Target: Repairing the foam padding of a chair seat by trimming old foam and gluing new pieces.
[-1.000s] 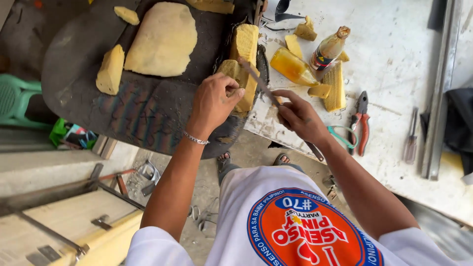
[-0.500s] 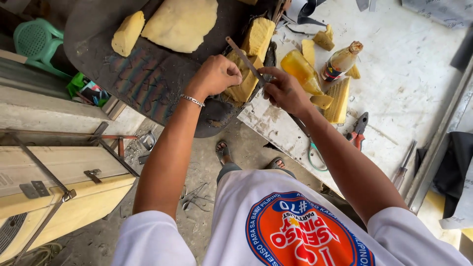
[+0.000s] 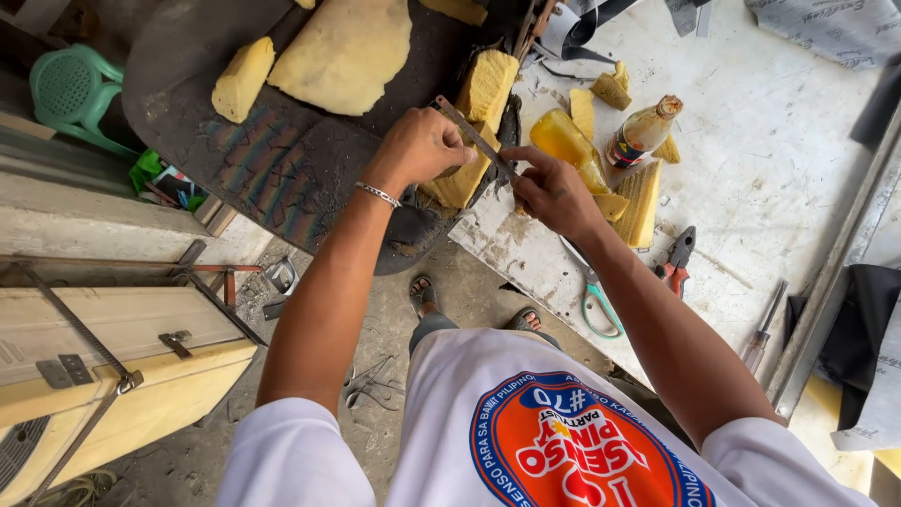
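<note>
Foam block [image 3: 462, 178], yellow, sits at the edge of the dark seat base [image 3: 282, 160], and my left hand [image 3: 418, 145] is curled tight over it, fingers pressing it down. My right hand [image 3: 549, 192] pinches 1 thin metal blade [image 3: 474, 136], fingers closed on its lower end, the blade slanting up across the foam. Just right, on the white surface [image 3: 751, 169]: more foam scraps [image 3: 638, 202], 1 glass bottle [image 3: 641, 133]. Nearer me lie teal-handled scissors [image 3: 593, 299] and red pliers [image 3: 678, 255]. A green plastic stool [image 3: 70, 94] stands far left.
</note>
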